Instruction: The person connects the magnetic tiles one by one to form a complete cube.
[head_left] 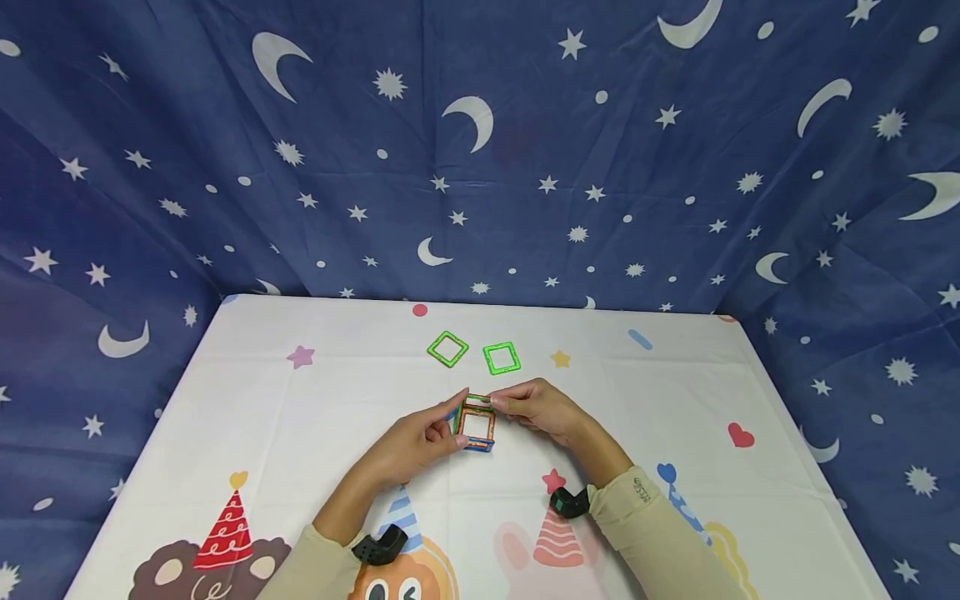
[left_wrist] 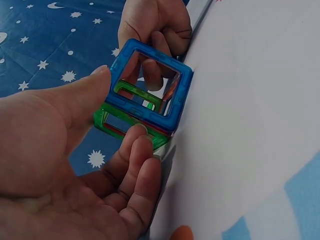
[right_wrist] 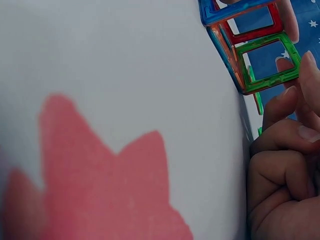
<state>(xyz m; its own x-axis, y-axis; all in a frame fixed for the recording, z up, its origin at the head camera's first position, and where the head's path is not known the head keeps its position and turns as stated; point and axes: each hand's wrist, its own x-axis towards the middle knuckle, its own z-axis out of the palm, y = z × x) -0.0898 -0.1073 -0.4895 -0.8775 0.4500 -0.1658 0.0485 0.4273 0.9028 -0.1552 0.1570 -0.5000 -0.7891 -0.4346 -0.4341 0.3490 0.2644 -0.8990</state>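
Observation:
Near the middle of the table, a small box-like build of square magnetic tiles (head_left: pixel 480 445) stands between both hands. My left hand (head_left: pixel 415 443) holds its left side, thumb at one edge and fingertips at another. In the left wrist view, a blue tile (left_wrist: pixel 183 95) faces the camera, with a green one (left_wrist: pixel 107 121) adjoining it. My right hand (head_left: pixel 551 411) pinches a green square tile (right_wrist: pixel 272 80) by its edge at the far right of the build. The right wrist view also shows a red tile (right_wrist: pixel 250 35) and a blue one (right_wrist: pixel 232 13) joined there.
Two loose green square tiles (head_left: pixel 438 341) lie flat beyond the hands, the right one (head_left: pixel 487 361) close beside the other. The white tablecloth (head_left: pixel 360 375) carries printed stars and party-hat animals. A blue star-patterned curtain (head_left: pixel 480 242) rises behind the table's back edge.

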